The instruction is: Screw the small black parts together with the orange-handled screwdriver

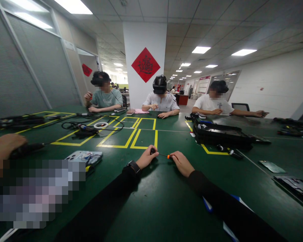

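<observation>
Over the green table, my left hand pinches a small dark part, mostly covered by its fingers, too small to name surely. A watch with a dark strap circles that wrist. Closed around the handle of a screwdriver is my right hand. An orange collar shows at its fingertips, and the thin shaft points left toward the dark part. Whether the tip touches that part, I cannot tell. Both forearms are in black sleeves.
Yellow tape rectangles mark the table ahead. A long black open case stands right, near a dark tool. Cables and a white tape ring lie left. A person's hand enters at left; three people sit opposite.
</observation>
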The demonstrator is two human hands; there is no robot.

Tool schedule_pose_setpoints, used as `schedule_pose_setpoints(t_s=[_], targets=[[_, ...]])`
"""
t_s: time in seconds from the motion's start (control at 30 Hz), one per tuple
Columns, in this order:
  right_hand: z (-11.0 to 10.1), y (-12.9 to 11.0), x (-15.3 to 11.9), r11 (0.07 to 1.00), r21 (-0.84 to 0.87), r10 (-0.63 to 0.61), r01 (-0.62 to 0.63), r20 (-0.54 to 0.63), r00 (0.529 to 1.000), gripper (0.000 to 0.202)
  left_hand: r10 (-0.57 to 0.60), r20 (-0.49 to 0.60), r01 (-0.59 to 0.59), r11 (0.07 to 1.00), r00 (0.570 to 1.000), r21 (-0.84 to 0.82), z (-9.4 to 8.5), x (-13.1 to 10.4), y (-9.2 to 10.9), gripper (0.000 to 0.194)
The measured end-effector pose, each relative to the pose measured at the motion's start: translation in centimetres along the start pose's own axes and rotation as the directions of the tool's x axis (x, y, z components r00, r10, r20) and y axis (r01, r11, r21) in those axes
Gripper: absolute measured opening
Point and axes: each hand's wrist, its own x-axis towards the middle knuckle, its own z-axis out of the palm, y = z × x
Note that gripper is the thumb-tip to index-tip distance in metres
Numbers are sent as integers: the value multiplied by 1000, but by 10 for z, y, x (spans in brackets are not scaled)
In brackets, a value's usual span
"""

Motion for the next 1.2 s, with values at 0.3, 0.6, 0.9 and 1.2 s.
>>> schedule_pose_setpoints(t_s=[0.3,0.6,0.9,1.2], targets=[[-3,-2,-2,997,72,-21,19,27,999,15,0,-14,0,1000,1000,-8,0,1,0,20],[4,0,2,999,17,-47,47,-6,999,23,14,-25,-14,1000,1000,3,0,2,-3,20],[1,-2,-1,995,97,-36,38,-29,999,15,30,-8,-30,1000,1000,1,1,1,-2,20],[1,-3,-2,1000,-21,-6,7,20,1000,22,22,-15,-22,1000,1000,11,-1,-2,7,17]])
